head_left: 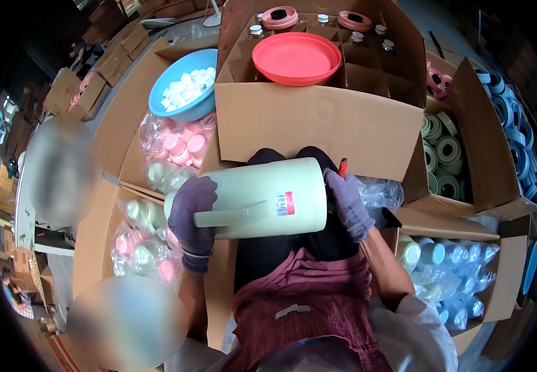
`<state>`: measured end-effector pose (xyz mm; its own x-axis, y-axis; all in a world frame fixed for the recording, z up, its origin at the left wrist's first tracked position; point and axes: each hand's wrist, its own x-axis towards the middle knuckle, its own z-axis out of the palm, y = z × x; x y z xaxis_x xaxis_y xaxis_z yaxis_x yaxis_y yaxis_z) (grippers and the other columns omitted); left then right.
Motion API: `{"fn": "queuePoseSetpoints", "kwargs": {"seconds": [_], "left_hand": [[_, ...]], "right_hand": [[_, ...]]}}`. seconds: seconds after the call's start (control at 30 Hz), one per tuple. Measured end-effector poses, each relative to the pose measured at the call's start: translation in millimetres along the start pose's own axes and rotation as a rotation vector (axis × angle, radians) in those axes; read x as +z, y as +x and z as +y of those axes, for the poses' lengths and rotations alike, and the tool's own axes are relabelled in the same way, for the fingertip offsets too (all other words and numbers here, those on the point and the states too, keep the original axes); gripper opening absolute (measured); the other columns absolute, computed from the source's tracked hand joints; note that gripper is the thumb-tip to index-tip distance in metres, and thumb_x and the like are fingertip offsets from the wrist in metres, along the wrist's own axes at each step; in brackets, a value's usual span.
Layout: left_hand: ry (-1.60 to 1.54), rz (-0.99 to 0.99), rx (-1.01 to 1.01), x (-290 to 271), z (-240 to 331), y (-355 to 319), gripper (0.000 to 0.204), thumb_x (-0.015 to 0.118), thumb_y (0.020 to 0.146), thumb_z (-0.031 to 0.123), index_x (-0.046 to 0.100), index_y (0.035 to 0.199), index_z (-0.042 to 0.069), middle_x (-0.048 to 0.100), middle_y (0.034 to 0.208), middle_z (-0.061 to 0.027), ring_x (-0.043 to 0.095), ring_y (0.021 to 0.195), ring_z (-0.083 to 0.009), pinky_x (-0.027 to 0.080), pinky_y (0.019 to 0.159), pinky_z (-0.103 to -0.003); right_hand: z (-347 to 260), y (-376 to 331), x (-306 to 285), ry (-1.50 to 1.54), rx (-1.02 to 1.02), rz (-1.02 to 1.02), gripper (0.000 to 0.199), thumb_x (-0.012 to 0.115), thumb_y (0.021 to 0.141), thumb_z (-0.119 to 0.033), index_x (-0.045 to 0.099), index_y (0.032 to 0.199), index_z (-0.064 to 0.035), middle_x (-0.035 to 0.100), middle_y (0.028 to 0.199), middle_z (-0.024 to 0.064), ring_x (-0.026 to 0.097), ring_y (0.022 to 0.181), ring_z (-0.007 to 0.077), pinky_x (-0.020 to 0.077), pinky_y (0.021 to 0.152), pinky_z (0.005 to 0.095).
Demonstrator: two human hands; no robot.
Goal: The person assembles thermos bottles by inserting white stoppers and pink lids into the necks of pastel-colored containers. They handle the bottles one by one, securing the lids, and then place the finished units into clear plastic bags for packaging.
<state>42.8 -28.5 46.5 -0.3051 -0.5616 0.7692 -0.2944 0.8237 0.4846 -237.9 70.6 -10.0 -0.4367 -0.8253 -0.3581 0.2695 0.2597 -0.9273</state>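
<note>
While both gloved hands hold it, a pale green jug body [262, 197] lies on its side across the person's lap, above a dark red apron [318, 310]. The left hand [194, 220] wraps firmly around the jug's narrow end, beside its moulded handle. The right hand [347, 201] presses against the wide end with a red pen-like tool [343, 166] sticking up by the fingers; how tightly it grips that tool cannot be told. A small rectangular sticker, white with a red band [286, 203], sits on the jug's side near the wide end.

Boxes crowd the jug all round, leaving little free room beyond the lap. Left of the jug, open cartons hold bagged pink and pale green parts [150, 248]. Right of it, a carton holds bagged pale blue and cream parts [451, 273]. Just beyond the jug stands a large cardboard box [318, 130] with dividers; its near wall rises close to the jug. A coral-red basin [296, 57] rests on the dividers, with metal-capped bottle tops [256, 29] behind. Left of that box, a blue bowl of white caps [184, 84]. Far right, cartons of green rings [445, 155] and blue rings [513, 136].
</note>
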Motion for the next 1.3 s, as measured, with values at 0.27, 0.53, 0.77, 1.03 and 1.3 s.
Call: {"fn": "queuePoseSetpoints", "kwargs": {"seconds": [0.27,0.53,0.77,1.03,1.3], "left_hand": [[-0.320,-0.273,0.207,5,-56,64,0.009,0.066,0.079,0.009,0.065,0.088,0.006,0.069,0.095,-0.0107,0.066,0.090,-0.0331,0.053,0.082,-0.040],[-0.383,-0.541,0.686,101,0,14,0.028,0.064,0.086,0.035,0.064,0.102,0.012,0.061,0.123,-0.0093,0.052,0.125,-0.0282,0.036,0.113,-0.048],[0.380,-0.251,-0.100,5,-278,20,0.054,0.066,0.086,0.034,0.051,0.132,0.009,0.052,0.132,-0.0155,0.049,0.121,-0.0349,0.038,0.104,-0.048],[1.279,-0.435,-0.761,-24,-518,2,0.050,0.063,0.087,0.036,0.057,0.132,0.014,0.054,0.134,-0.0176,0.049,0.128,-0.0344,0.040,0.102,-0.052],[-0.345,0.310,-0.549,9,-370,98,0.021,0.059,0.096,0.021,0.068,0.098,0.002,0.069,0.091,-0.0081,0.061,0.076,-0.0187,0.052,0.071,-0.032]], "right_hand": [[-56,4,-70,-0.338,-0.215,-0.010,0.034,0.063,0.091,-0.042,0.064,0.087,-0.0081,0.054,0.062,0.0003,0.053,0.054,0.0121,0.0458,0.054,0.0269],[-181,219,3,-1.313,-0.971,0.033,0.024,0.067,0.085,-0.014,0.057,0.100,0.0015,0.057,0.097,0.0193,0.058,0.088,0.0369,0.0473,0.077,0.0418],[-177,264,29,-1.449,-1.063,-0.149,0.018,0.068,0.084,-0.014,0.063,0.098,-0.0022,0.063,0.096,0.0159,0.061,0.091,0.0347,0.0485,0.079,0.0426],[-155,153,58,-1.473,-1.259,-0.039,0.031,0.062,0.075,-0.004,0.059,0.105,-0.0001,0.056,0.111,0.0181,0.052,0.110,0.0408,0.0363,0.107,0.0525],[-131,134,111,-1.080,-1.075,-0.357,0.027,0.065,0.073,-0.003,0.063,0.100,0.0011,0.061,0.103,0.0172,0.059,0.098,0.0368,0.0479,0.089,0.0450]]}}
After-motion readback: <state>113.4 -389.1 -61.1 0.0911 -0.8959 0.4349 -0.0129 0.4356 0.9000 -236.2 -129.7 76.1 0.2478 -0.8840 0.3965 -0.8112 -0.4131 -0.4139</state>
